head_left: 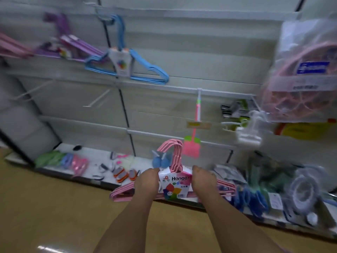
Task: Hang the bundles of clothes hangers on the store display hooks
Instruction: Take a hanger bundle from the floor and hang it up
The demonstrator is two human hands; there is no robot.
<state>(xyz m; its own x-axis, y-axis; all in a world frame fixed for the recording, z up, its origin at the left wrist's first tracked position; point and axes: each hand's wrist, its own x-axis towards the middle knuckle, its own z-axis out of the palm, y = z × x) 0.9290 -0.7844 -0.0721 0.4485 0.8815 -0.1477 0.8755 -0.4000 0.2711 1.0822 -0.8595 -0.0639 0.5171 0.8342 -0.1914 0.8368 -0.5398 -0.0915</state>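
I hold a pink hanger bundle (175, 157) upright in front of the lower shelf, its "Hanger" label facing me. My left hand (146, 181) grips its left shoulder and my right hand (202, 181) grips its right shoulder. On the wall panel a blue hanger bundle (145, 66) hangs from a display hook (102, 17) at upper centre. A purple bundle (76, 42) hangs to its left, and a pink one (12, 47) shows at the far left edge. Bare white hooks (96, 99) stick out of the rail below them.
A pink fly swatter (191, 147) hangs from the middle rail. A bagged pink round item (300, 73) hangs at upper right. The bottom shelf (60, 170) holds clips, small packets and bagged goods (300, 187). Tan floor lies below.
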